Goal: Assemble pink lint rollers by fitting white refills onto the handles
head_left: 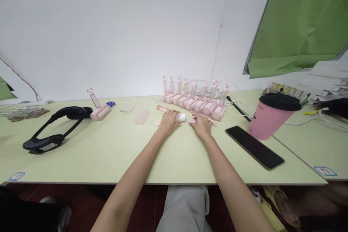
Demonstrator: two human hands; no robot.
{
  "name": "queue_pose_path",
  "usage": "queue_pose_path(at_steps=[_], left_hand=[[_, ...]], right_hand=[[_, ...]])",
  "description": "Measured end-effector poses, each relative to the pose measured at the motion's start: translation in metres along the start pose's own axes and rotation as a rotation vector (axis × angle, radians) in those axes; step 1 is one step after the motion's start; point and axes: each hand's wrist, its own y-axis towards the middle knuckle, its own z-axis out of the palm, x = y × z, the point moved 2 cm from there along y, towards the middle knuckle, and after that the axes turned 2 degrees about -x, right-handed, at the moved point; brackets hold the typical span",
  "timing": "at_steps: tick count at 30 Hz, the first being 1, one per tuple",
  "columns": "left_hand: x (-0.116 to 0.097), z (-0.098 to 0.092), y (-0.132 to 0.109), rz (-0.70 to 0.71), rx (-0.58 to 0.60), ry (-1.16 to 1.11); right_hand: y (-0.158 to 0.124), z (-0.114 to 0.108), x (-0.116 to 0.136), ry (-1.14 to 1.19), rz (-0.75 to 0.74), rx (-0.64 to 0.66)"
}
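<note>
My left hand is closed over a white cylinder lying on the table; its right end sticks out past the fingers. Just left of that hand lie a small pink piece and a flat pink strip with holes. With its fingers bent, my right hand grips a small pale pink part at the tabletop. A pink heart-shaped ring shows on that hand's right side; whether it joins the gripped part is hidden.
Behind my hands stands a row of pink devices with upright clear tubes. A phone and pink cup are at right. On the left are a black headset, another pink device and a translucent sheet. Cables run behind.
</note>
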Motion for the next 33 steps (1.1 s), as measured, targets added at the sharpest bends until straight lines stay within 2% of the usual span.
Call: queue_pose_path(at_steps=[3,6,9,13,15,17,20,23,28,33], left_hand=[[-0.013,0.012,0.019,0.028,0.055,0.063],[-0.018,0.019,0.028,0.008,0.102,0.079],[-0.024,0.014,0.026,-0.034,-0.013,-0.062],[-0.034,-0.001,0.02,-0.157,-0.194,-0.416],[-0.039,-0.006,0.019,-0.22,-0.231,-0.528],[-0.044,-0.008,0.019,-0.221,-0.214,-0.573],[-0.05,-0.007,0.017,-0.145,-0.172,-0.575],[-0.05,-0.005,0.015,-0.096,-0.177,-0.556],[-0.044,-0.001,0.013,-0.139,-0.208,-0.583],[-0.039,0.004,0.011,-0.162,-0.211,-0.582]], right_hand=[[0.002,0.0,-0.003,0.092,0.067,0.0],[0.006,0.0,-0.006,0.259,0.128,-0.022],[0.012,-0.004,-0.003,0.544,0.129,-0.1],[0.014,-0.018,0.011,0.89,-0.033,-0.239],[0.012,-0.023,0.017,0.966,-0.092,-0.26],[0.011,-0.026,0.021,1.013,-0.114,-0.285],[0.009,-0.025,0.023,1.04,-0.153,-0.322],[0.008,-0.024,0.025,0.953,-0.194,-0.308],[0.005,-0.028,0.025,0.821,-0.201,-0.345],[0.0,-0.032,0.031,0.683,-0.224,-0.318]])
